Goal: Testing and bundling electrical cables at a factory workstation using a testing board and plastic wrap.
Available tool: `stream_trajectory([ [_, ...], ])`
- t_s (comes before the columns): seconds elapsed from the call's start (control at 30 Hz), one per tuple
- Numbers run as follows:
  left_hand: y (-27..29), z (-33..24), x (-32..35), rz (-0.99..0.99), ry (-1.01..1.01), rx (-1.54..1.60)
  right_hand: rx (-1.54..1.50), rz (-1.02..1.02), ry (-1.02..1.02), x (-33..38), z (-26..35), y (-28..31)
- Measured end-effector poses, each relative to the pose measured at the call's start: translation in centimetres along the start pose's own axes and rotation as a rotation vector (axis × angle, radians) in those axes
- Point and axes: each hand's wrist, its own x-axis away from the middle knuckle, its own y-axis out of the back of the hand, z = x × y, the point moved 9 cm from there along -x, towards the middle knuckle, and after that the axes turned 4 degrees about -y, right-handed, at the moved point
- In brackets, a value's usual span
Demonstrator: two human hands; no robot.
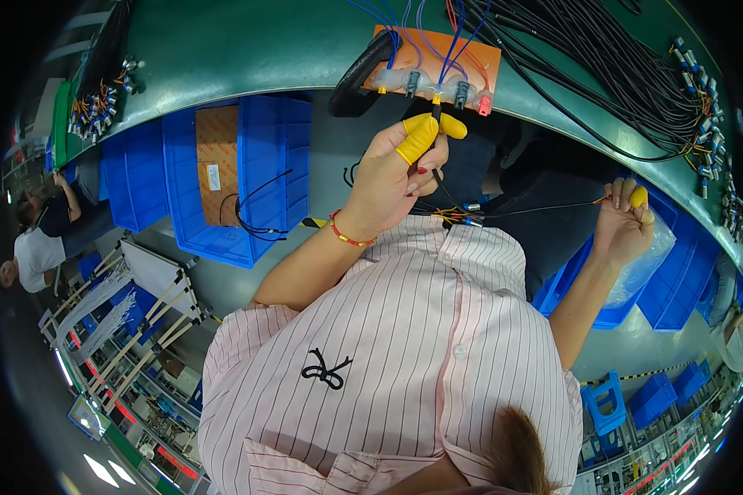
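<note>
Carton label (214,177): white, at 10 o'clock; any print too small to read.
Black cable (436,110): slim, at 1 o'clock, its end at the lower edge of the orange board (431,64).
Left hand (400,169): yellow-capped grip pinched together on that cable.
Right hand (625,223): at 3 o'clock, grip clamped on a dark lead (545,209).

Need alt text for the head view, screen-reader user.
The left hand, in yellow finger cots, holds a black cable up to the near edge of an orange board on a green bench. The right hand, off to the side, pinches thin coloured wires. More cables lie on the bench; blue bins stand below.
</note>
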Motion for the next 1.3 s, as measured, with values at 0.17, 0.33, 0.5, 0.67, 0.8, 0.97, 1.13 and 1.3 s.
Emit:
stream_trajectory([
  [0.17, -0.4, -0.3, 0.1, -0.007, 0.030, 0.107, 0.008, -0.079, -0.026, 0.0, -0.2, 0.3],
  [0.33, -1.1, -0.5, 0.2, -0.045, 0.069, 0.256, -0.014, -0.066, -0.035, -0.1, -0.2, -0.1],
  [0.5, -1.1, -0.6, 0.1, -0.030, 0.132, 0.408, -0.021, -0.081, -0.053, -0.4, -0.4, -0.1],
  [0.67, -1.2, -0.5, -0.5, 0.017, 0.112, 0.443, -0.042, -0.106, -0.024, -0.6, -0.5, -0.5],
  [0.8, -0.6, -1.2, -1.0, 0.041, 0.140, 0.178, 0.003, -0.046, 0.029, -0.3, 0.7, -0.2],
  [0.97, -0.5, -1.8, -1.2, -0.070, 0.076, -0.191, 0.006, -0.084, 0.101, 1.6, 2.7, 0.7],
  [1.13, -0.7, -1.7, -1.1, -0.134, -0.016, -0.206, -0.029, -0.155, 0.125, 2.7, 2.8, 2.5],
  [1.3, -0.7, -1.4, -1.0, -0.154, -0.036, -0.144, -0.008, -0.057, 0.154, 2.5, 4.5, 2.2],
])
